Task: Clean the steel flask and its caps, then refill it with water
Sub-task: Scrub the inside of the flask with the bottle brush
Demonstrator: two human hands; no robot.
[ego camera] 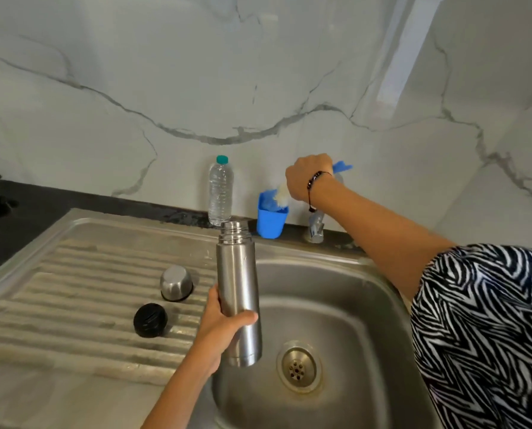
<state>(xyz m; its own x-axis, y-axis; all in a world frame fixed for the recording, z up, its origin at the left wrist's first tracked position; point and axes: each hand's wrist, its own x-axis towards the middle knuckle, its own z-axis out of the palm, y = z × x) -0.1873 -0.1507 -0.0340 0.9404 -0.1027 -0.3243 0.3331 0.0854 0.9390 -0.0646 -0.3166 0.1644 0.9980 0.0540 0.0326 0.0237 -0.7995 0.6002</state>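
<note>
Steel flask point(239, 292) gripped upright by left hand point(219, 326), frame centre | right hand point(308, 176) clutching brush point(281, 193), upper right | keep mouth steady for brush entry

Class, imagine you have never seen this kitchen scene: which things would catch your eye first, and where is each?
First, the open steel flask, held upright over the sink by the left hand. Next, the right hand at the back wall, gripping a blue-handled brush at the blue cup. Then the steel cap and black cap on the draining board.
</note>
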